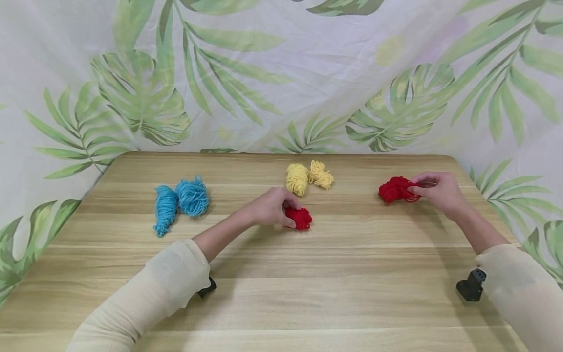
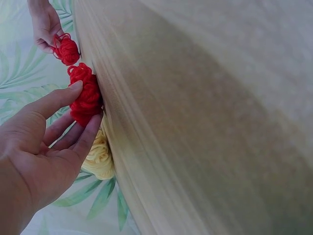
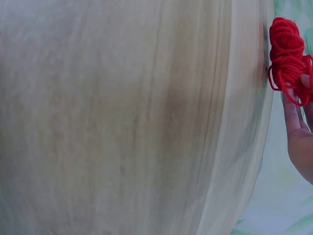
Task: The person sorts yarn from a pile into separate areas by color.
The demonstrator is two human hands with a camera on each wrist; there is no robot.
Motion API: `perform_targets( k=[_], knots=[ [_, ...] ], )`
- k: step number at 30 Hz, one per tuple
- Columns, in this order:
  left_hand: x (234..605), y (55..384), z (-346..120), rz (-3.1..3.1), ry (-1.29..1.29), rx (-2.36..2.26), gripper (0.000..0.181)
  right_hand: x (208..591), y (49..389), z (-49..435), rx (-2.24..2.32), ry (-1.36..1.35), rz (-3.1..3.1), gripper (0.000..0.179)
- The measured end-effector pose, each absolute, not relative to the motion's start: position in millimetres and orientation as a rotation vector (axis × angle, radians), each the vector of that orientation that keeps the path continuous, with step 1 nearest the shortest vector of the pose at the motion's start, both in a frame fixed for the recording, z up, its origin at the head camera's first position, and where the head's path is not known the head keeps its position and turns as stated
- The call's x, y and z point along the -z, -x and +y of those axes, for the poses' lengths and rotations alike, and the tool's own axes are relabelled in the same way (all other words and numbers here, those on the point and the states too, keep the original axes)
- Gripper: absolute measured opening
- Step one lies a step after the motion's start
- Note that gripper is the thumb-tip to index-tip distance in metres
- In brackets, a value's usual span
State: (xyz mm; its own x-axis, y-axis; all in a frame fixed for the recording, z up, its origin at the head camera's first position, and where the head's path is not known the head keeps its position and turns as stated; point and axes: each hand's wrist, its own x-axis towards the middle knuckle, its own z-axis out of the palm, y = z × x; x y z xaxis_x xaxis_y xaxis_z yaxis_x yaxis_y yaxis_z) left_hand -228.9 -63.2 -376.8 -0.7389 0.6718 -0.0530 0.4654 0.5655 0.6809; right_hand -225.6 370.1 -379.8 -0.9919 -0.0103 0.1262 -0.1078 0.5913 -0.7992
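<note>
Near the middle of the table my left hand (image 1: pixel 273 208) grips a small bundle of red yarn (image 1: pixel 301 219), thumb on one side and fingers on the other. The left wrist view shows this red bundle (image 2: pixel 85 95) between thumb and fingertips. Over at the right, my right hand (image 1: pixel 441 192) pinches the end of another red yarn bundle (image 1: pixel 396 189). In the right wrist view that red yarn (image 3: pixel 287 56) has loose loops hanging about the fingers. Two yellow yarn bundles, one thicker (image 1: pixel 297 179) and one smaller (image 1: pixel 321 175), lie just beyond my left hand.
On the left of the wooden table (image 1: pixel 281 303) two blue yarn bundles, one long (image 1: pixel 165 209) and one rounder (image 1: pixel 192 196), lie side by side. A leaf-patterned cloth (image 1: pixel 272 98) hangs behind the table's far edge. Black wrist devices (image 1: pixel 471 285) sit at the sleeves.
</note>
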Motion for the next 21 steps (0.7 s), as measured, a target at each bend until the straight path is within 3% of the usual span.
perform_targets(
  k=[3, 7, 13, 16, 21],
  knots=[
    [378, 229, -63, 2.492, -0.935, -0.948, 0.033, 380, 226, 373, -1.343, -0.072, -2.717, 0.018],
    [377, 229, -63, 2.495, -0.935, -0.940, 0.033, 379, 227, 377, -1.340, -0.042, -2.703, 0.006],
    [378, 231, -63, 2.502, -0.931, -0.932, 0.033, 380, 230, 383, -1.360, -0.001, -2.671, 0.005],
    [378, 231, -62, 2.502, -0.937, -0.923, 0.033, 380, 231, 388, -1.359, 0.026, -2.663, 0.014],
    [378, 231, -62, 2.504, -0.950, -0.912, 0.033, 381, 230, 389, -1.308, 0.043, -2.685, 0.005]
  ],
)
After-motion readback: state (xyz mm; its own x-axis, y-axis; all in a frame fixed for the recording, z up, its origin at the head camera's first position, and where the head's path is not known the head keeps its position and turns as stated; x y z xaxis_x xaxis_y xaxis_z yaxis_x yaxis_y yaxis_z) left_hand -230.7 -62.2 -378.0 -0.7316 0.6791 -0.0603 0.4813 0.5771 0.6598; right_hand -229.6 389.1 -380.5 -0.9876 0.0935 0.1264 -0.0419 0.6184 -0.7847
